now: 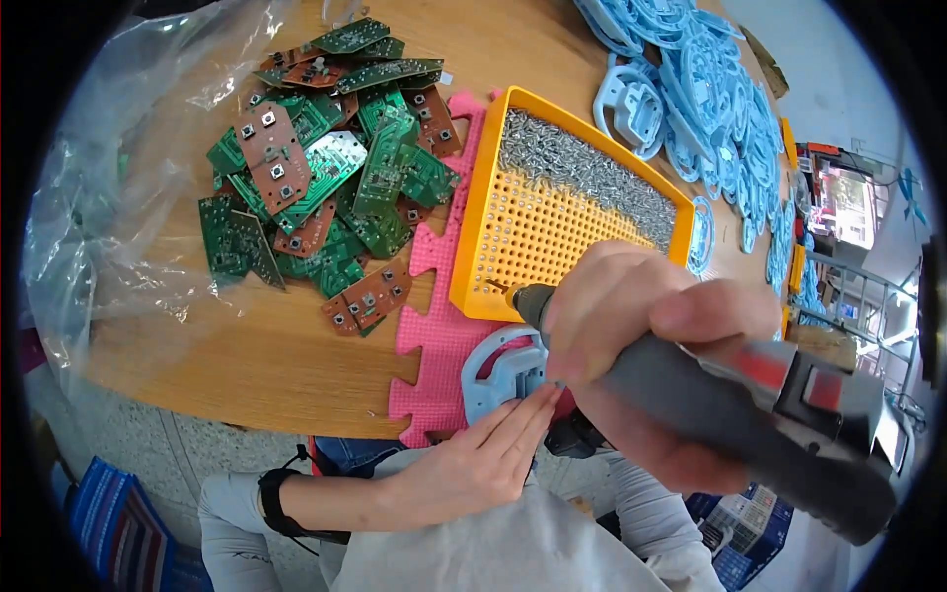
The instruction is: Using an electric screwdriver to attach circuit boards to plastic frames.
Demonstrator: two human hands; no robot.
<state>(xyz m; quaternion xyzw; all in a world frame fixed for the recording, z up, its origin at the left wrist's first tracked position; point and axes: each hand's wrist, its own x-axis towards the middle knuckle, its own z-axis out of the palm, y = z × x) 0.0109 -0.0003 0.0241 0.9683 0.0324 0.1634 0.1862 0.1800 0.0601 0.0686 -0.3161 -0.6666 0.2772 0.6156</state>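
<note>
My right hand [617,316] is wrapped around a dark grey power screwdriver [710,400] with red parts. Its bit points left, over the near left corner of a yellow screw tray [470,261]; whether the tip touches a screw I cannot tell. Loose silver screws [562,163] are heaped along the tray's far side, and several stand in its grid of holes. Just below the tray lies a light blue plastic housing [480,393] on a pink foam mat [429,370]. Stretched out straight, the fingers of my left hand [493,459] rest against the housing's near side, partly covering it.
Green and brown circuit boards [326,163] are piled on the wooden table [286,380] to the left, beside a clear plastic bag [128,217]. A big heap of light blue housings [705,94] covers the far right. Blue printed boxes [113,528] stand below the table's edge.
</note>
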